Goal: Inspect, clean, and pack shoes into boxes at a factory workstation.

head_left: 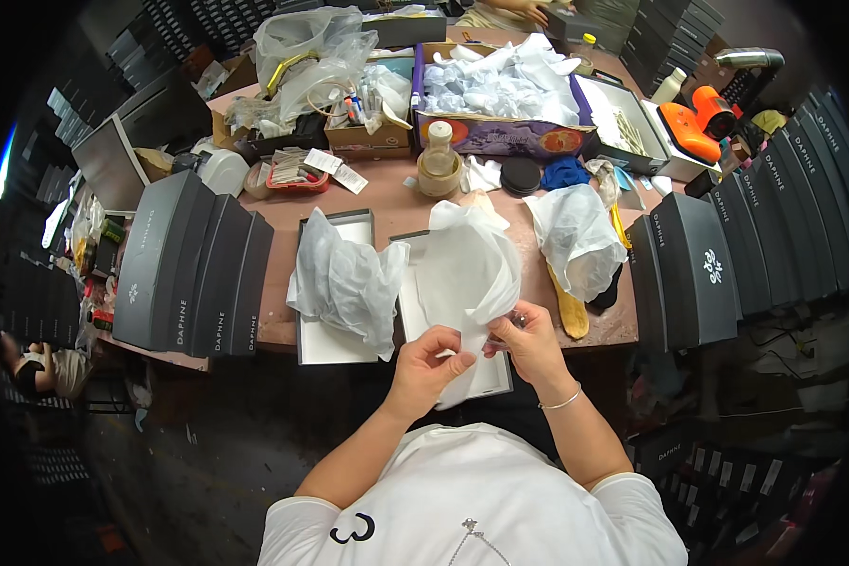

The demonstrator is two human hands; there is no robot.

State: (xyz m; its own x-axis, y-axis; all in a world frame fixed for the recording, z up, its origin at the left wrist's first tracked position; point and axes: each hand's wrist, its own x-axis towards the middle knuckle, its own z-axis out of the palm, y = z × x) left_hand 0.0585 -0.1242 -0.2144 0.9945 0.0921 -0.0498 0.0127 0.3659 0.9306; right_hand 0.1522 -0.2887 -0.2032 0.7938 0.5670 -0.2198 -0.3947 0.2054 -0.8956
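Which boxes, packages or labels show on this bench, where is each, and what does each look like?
Dark grey lidded boxes: stacked at left edge, light print.
More dark grey boxes: right edge, upright row.
Open boxes: centre front, white inside, tissue-filled.
Purple carton: rear centre, orange rounds, holds white wrapping.

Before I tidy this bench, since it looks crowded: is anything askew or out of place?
Mostly packing clutter. A yellowish insole pokes over the table's front edge beneath crumpled tissue. Both hands, left hand and right hand, pinch white tissue paper over an open box.
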